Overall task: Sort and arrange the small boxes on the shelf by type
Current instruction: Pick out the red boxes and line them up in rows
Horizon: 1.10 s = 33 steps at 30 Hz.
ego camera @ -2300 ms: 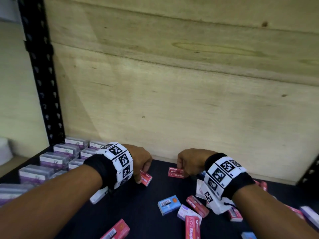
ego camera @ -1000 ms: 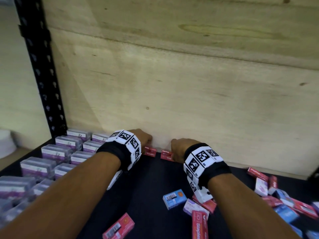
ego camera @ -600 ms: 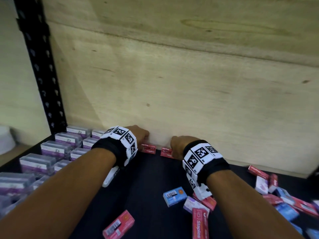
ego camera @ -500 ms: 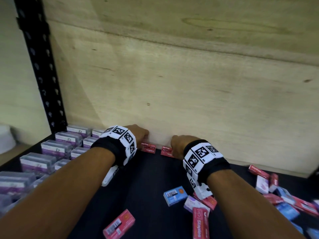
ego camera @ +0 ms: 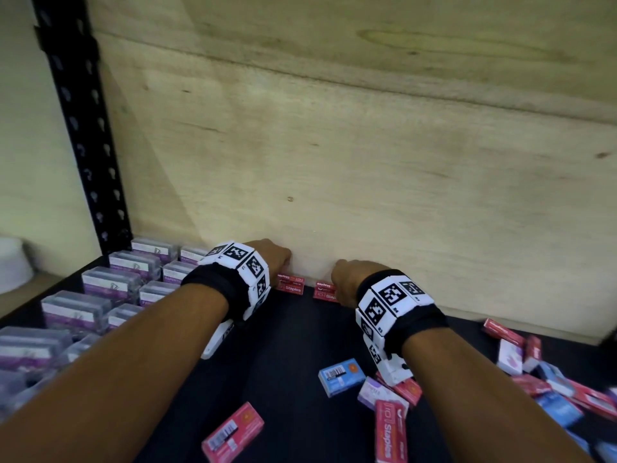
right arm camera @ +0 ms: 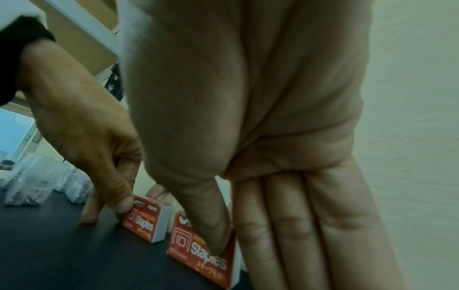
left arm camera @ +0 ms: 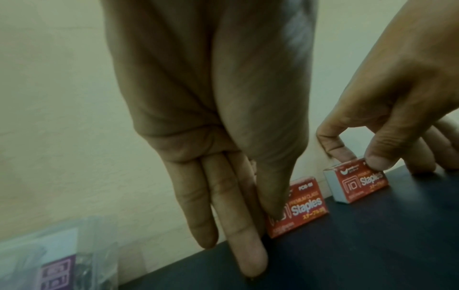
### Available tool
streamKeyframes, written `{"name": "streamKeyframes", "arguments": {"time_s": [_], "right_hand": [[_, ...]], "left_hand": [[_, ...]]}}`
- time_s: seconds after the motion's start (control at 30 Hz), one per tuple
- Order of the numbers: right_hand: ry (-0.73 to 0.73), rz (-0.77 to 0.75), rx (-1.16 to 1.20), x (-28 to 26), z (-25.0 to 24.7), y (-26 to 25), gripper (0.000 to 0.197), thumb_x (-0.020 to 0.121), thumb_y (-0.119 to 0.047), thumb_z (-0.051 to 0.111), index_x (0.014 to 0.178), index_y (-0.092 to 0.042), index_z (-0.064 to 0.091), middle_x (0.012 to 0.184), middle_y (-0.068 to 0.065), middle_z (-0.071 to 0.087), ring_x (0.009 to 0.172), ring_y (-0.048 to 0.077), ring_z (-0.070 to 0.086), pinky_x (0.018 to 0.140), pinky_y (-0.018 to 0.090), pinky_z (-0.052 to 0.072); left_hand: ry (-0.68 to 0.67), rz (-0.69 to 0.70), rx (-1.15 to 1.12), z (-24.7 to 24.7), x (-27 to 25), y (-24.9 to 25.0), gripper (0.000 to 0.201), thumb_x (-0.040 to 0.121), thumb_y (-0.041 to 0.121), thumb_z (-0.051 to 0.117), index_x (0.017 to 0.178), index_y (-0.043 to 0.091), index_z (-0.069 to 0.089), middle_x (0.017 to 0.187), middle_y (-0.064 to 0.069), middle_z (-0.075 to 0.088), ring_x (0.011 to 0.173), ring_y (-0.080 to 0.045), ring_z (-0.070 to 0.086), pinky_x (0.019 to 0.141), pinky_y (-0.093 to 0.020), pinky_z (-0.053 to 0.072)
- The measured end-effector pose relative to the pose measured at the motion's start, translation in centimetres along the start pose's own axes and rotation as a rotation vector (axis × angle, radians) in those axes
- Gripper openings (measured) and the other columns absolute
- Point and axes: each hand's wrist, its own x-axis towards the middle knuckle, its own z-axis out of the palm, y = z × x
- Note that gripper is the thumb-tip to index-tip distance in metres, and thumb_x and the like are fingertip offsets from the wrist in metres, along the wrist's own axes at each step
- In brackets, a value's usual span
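Two red staples boxes stand on edge side by side against the wooden back panel (ego camera: 367,195), on the black shelf (ego camera: 300,345). My left hand (ego camera: 278,260) pinches the left box (ego camera: 291,284) between thumb and fingers. The left wrist view shows that thumb on the box's face (left arm camera: 305,206), with my left hand (left arm camera: 258,231) reaching down onto it. My right hand (ego camera: 342,277) pinches the right box (ego camera: 325,290) the same way. In the right wrist view its thumb presses the printed face (right arm camera: 198,255), and the fingers of my right hand (right arm camera: 238,253) run behind the box.
Rows of clear boxes with purple labels (ego camera: 110,285) fill the left of the shelf. Loose red (ego camera: 233,432), blue (ego camera: 340,375) and pale boxes lie at the front, and a heap (ego camera: 551,379) at the right. A black perforated post (ego camera: 80,128) stands at the back left.
Both hands carried their red boxes from mid-shelf to the back panel and set them on edge there. Over the last half second they have barely moved.
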Motion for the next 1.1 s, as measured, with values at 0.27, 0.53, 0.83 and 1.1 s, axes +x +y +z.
{"name": "streamKeyframes", "arguments": {"time_s": [0.27, 0.53, 0.83, 1.1], "right_hand": [[0.027, -0.002, 0.04, -0.7, -0.1, 0.2, 0.039, 0.097, -0.016, 0.058, 0.132, -0.001, 0.053, 0.129, 0.014, 0.058, 0.113, 0.03, 0.061, 0.075, 0.029, 0.042], [0.01, 0.062, 0.188, -1.9, -0.2, 1.0, 0.049, 0.096, -0.024, 0.058, 0.136, -0.002, 0.04, 0.124, 0.014, 0.058, 0.108, 0.031, 0.06, 0.074, 0.032, 0.044], [-0.128, 0.051, 0.369, -4.7, 0.1, 3.5, 0.049, 0.095, -0.031, 0.061, 0.138, -0.014, 0.043, 0.103, 0.004, 0.061, 0.092, 0.023, 0.058, 0.09, 0.038, 0.052], [-0.114, -0.032, 0.345, -7.7, 1.9, 4.6, 0.011, 0.088, -0.031, 0.071, 0.096, -0.024, 0.068, 0.091, -0.011, 0.064, 0.09, 0.012, 0.058, 0.083, 0.027, 0.046]], "left_hand": [[0.004, 0.005, 0.031, -0.4, -0.6, 0.6, 0.031, 0.091, 0.015, 0.062, 0.12, 0.011, 0.053, 0.11, -0.009, 0.066, 0.053, -0.005, 0.042, 0.053, -0.024, 0.039], [0.009, -0.056, 0.032, -0.2, -1.6, 0.8, 0.047, 0.083, 0.025, 0.072, 0.12, 0.012, 0.047, 0.091, -0.003, 0.059, 0.076, -0.021, 0.058, 0.063, -0.031, 0.048], [-0.088, -0.052, -0.069, -2.2, -5.5, 3.0, 0.05, 0.085, 0.032, 0.073, 0.124, 0.016, 0.046, 0.09, -0.001, 0.061, 0.082, -0.02, 0.057, 0.076, -0.032, 0.049], [-0.321, 0.054, -0.057, -3.0, -10.3, 4.8, 0.033, 0.085, 0.037, 0.072, 0.11, 0.016, 0.065, 0.065, 0.012, 0.056, 0.059, -0.003, 0.052, 0.067, -0.024, 0.045]]}}
